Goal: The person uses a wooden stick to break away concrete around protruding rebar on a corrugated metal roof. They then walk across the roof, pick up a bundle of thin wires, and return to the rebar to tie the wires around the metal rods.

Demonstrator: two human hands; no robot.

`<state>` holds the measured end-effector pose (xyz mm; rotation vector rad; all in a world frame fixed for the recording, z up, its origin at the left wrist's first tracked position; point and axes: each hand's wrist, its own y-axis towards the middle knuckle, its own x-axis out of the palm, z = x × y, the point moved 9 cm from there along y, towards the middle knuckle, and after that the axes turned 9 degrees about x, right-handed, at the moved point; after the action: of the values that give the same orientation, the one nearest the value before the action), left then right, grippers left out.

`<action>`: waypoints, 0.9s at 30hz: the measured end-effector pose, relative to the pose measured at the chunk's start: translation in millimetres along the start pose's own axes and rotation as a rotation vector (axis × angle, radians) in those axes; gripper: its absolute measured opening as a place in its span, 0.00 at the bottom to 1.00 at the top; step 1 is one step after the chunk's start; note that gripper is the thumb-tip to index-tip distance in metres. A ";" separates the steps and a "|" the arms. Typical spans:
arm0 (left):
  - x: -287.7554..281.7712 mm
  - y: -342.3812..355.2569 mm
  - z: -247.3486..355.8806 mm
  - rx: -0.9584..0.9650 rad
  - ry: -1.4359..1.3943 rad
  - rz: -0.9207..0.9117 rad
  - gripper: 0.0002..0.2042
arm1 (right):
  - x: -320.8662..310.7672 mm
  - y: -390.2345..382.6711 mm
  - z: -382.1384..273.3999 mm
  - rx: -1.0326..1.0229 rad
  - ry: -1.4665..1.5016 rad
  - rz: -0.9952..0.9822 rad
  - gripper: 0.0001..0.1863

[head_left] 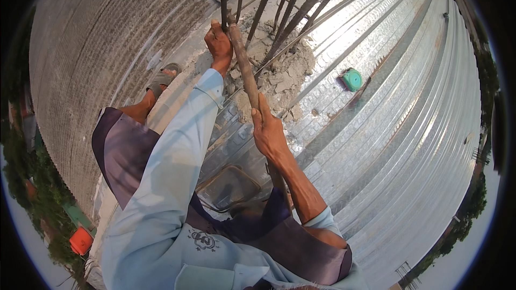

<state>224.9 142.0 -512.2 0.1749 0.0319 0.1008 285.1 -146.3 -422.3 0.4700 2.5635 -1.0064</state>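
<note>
My right hand (270, 135) is closed round a brown, rough bar (244, 67); whether it is wood or rusty metal I cannot tell. The bar slants up and left, its far end meeting a thin upright rebar (223, 0). At that end my left hand (219, 47) is closed against the rebar, its thumb pointing up. How far its fingers wrap is partly hidden. Several more rebars (293, 13) rise just right of the bar's tip. Broken grey concrete (285, 77) lies crumbled around their feet.
Ribbed metal decking (398, 145) spreads to the right, with a round green object (352, 80) on it, maybe a tape measure. Rough grey concrete (118, 37) covers the left, where my sandalled foot (164, 77) rests. An orange object (81, 241) sits beyond the lower-left edge.
</note>
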 end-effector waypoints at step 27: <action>-0.9 11.1 -24.5 -0.104 -0.090 0.037 0.26 | -78.6 -87.9 144.4 0.200 0.242 0.098 0.31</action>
<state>221.9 157.0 -534.4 0.0764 -0.0661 0.1313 345.7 -322.1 -436.5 0.8078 2.6262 -1.2435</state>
